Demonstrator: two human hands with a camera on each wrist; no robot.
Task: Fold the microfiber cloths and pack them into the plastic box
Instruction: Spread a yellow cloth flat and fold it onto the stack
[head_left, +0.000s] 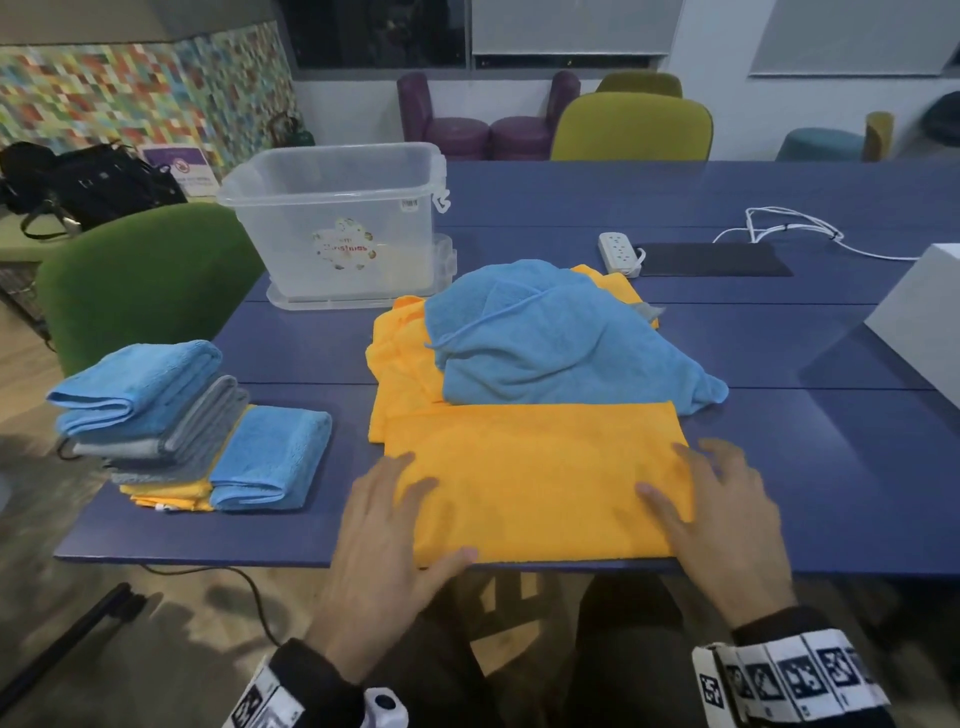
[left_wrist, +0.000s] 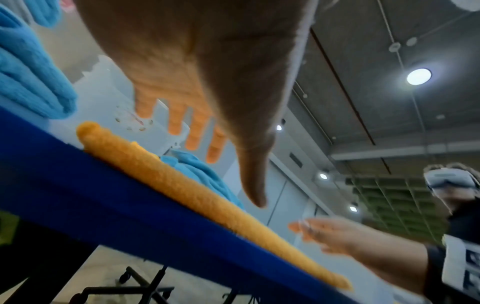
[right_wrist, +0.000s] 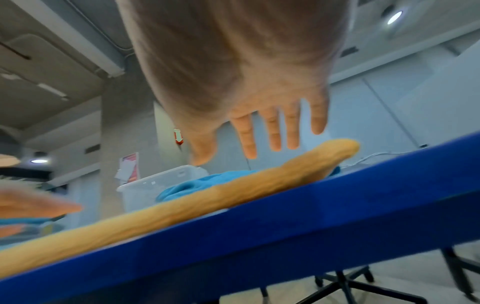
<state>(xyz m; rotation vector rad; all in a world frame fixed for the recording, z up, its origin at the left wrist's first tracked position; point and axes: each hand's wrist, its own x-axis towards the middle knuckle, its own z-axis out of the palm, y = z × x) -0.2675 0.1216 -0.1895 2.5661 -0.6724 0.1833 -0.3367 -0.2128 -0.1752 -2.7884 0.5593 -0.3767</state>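
Right now both hands are spread flat with straight fingers over the orange microfiber cloth (head_left: 535, 478), which lies folded into a long band along the near edge of the blue surface (head_left: 831, 467). The left hand (head_left: 384, 540) is at the cloth's left end, thumb across the near hem, and the right hand (head_left: 727, 525) is at the right end; neither grips anything. From the wrist views the fingers look to sit just above the fabric, so whether they press it or hover I cannot tell. The placement suits smoothing the band and readying the ends for the next fold across its length, I'd judge. Just behind it sits a loose heap still to do: a rumpled blue cloth (head_left: 561, 343) draped over more orange cloths (head_left: 405, 364). To the left, near the surface's corner, the folded stack (head_left: 171, 426) of blue, grey and orange cloths waits within easy reach. The clear plastic box (head_left: 337, 218) stands open farther back on the left, resting on its lid, and looks empty, so packing seems not yet begun.
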